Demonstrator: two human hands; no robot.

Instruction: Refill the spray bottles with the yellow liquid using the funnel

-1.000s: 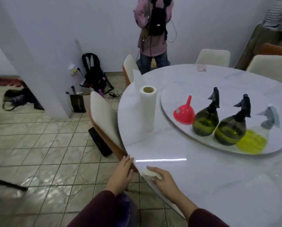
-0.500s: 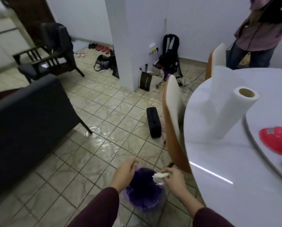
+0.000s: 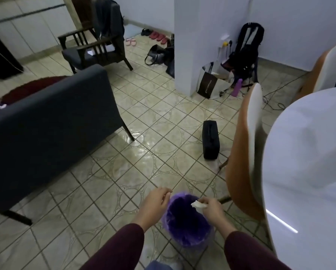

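Having turned from the white table [image 3: 309, 152] within the past second, the person now holds a crumpled paper towel [image 3: 198, 204] pinched in the right hand [image 3: 211, 209], directly over the purple-lined bin [image 3: 188, 227] on the floor. The left hand [image 3: 156, 200] curls at the liner's rim, its grip unclear; only the drop appears to remain

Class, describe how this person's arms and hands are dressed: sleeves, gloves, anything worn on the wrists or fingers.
Both arms wear long, plain, dark maroon sleeves, the left sleeve and the right sleeve each ending at the wrist. The left hand and right hand are bare: no gloves, and no ring, watch or bracelet shows.
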